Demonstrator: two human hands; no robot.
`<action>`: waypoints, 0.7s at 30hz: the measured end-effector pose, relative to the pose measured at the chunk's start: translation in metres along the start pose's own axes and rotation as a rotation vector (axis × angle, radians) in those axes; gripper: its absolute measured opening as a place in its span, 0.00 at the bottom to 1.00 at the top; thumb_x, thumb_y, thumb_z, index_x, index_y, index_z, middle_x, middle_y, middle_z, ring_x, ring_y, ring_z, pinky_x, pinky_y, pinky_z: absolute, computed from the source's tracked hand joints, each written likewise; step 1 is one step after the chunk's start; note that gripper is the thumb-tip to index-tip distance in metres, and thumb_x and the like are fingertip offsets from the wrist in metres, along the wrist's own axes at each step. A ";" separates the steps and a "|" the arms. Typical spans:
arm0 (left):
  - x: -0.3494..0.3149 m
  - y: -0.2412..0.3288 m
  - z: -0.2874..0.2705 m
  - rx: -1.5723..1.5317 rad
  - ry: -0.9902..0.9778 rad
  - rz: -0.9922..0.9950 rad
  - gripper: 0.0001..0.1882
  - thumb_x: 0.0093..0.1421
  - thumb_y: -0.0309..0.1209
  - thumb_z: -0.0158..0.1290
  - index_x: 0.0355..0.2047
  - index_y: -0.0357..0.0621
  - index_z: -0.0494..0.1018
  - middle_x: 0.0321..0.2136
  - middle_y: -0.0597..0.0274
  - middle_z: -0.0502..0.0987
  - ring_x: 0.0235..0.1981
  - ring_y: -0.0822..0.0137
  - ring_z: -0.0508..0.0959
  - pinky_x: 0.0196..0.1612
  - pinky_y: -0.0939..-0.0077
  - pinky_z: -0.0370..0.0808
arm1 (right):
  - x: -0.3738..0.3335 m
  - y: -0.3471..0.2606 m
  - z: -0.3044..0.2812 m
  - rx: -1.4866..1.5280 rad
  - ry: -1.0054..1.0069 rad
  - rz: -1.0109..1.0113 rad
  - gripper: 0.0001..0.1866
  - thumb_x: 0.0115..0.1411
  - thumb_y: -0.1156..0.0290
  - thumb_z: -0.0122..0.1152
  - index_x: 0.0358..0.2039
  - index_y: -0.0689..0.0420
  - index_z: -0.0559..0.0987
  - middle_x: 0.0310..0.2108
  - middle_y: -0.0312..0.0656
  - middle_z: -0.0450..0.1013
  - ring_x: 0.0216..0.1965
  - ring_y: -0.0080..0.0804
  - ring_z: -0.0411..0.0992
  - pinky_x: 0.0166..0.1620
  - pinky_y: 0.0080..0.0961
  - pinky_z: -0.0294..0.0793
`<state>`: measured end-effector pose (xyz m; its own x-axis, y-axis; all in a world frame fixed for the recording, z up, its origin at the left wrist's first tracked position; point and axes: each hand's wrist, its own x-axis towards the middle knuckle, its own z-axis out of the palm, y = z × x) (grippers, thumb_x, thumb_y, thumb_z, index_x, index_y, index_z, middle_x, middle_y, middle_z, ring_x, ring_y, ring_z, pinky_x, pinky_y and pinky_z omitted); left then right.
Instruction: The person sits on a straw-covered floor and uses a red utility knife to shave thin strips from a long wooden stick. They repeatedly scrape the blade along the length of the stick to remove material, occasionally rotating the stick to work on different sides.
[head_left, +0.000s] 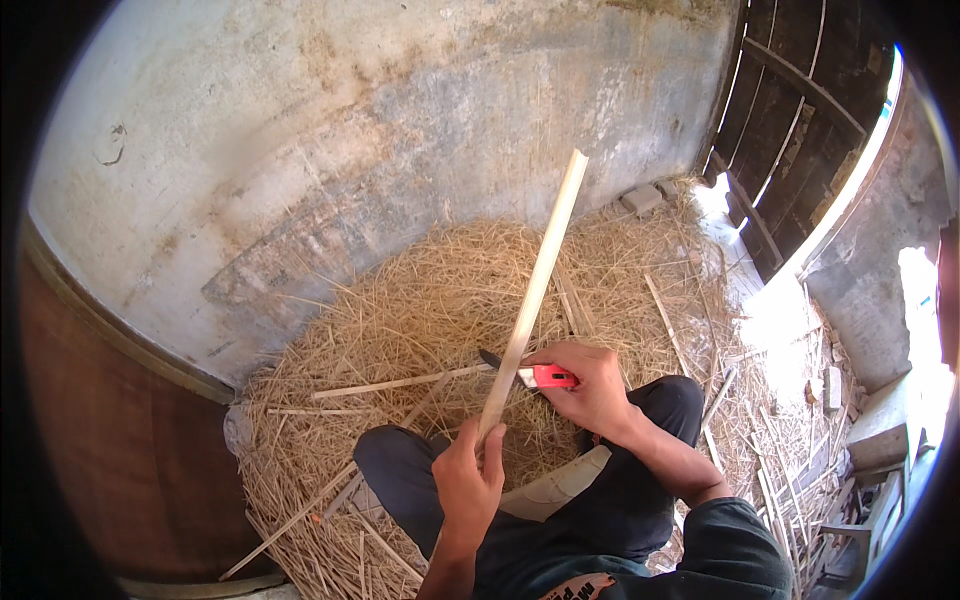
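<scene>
A: Grip?
B: Right hand is clutching a red-handled knife; left hand is pinching the pale strip by its lower end.
A: Strip where?
B: Slanting up above the crossed legs. Blade is crossing behind it; can't tell if it's biting. Straw is lying beyond.
A: Step?
B: Probably shaving the strip. Next move is calling for steady left hold, clear of the blade.

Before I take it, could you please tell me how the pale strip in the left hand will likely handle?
The pale strip is probably stiff, since it runs straight beyond the left hand. It looks light for its length, being slim and held near one end. Its flattish shape suggests little rolling.
</scene>
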<state>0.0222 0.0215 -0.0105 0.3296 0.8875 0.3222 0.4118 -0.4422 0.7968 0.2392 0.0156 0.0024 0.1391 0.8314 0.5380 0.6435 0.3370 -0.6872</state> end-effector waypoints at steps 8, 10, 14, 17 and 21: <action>0.000 0.001 -0.004 -0.052 -0.111 -0.037 0.10 0.71 0.31 0.58 0.42 0.34 0.78 0.21 0.55 0.78 0.18 0.66 0.77 0.23 0.72 0.71 | 0.013 0.005 -0.023 0.036 -0.232 -0.111 0.12 0.51 0.78 0.68 0.39 0.58 0.84 0.29 0.46 0.77 0.28 0.49 0.78 0.33 0.37 0.77; -0.001 -0.003 -0.008 -0.123 -0.214 -0.089 0.10 0.71 0.31 0.58 0.43 0.34 0.78 0.19 0.59 0.77 0.17 0.72 0.75 0.22 0.74 0.69 | 0.017 0.012 -0.028 0.182 -0.279 -0.138 0.09 0.53 0.78 0.68 0.37 0.59 0.84 0.27 0.46 0.76 0.27 0.49 0.77 0.33 0.36 0.76; -0.001 -0.005 -0.017 -0.192 -0.354 -0.197 0.10 0.71 0.30 0.58 0.43 0.34 0.80 0.18 0.65 0.76 0.18 0.78 0.74 0.22 0.78 0.68 | 0.021 0.035 -0.038 0.401 -0.529 -0.052 0.05 0.60 0.75 0.68 0.34 0.63 0.84 0.21 0.47 0.75 0.23 0.38 0.75 0.30 0.31 0.71; -0.004 -0.012 -0.021 -0.234 -0.413 -0.220 0.10 0.71 0.30 0.58 0.43 0.34 0.81 0.19 0.66 0.76 0.19 0.79 0.74 0.23 0.77 0.68 | 0.023 0.030 -0.048 0.731 -0.679 0.255 0.07 0.62 0.73 0.68 0.32 0.64 0.85 0.21 0.43 0.77 0.22 0.30 0.74 0.28 0.31 0.70; -0.003 -0.015 -0.026 -0.249 -0.420 -0.263 0.12 0.71 0.33 0.57 0.44 0.34 0.81 0.20 0.68 0.76 0.20 0.80 0.72 0.23 0.79 0.66 | 0.026 0.055 -0.064 0.943 -0.792 0.041 0.14 0.67 0.66 0.65 0.34 0.66 0.85 0.25 0.43 0.80 0.22 0.24 0.72 0.28 0.25 0.70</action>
<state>-0.0069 0.0287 -0.0098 0.5742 0.8132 -0.0951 0.3294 -0.1231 0.9361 0.3265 0.0275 0.0096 -0.5598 0.7766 0.2888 -0.1916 0.2178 -0.9570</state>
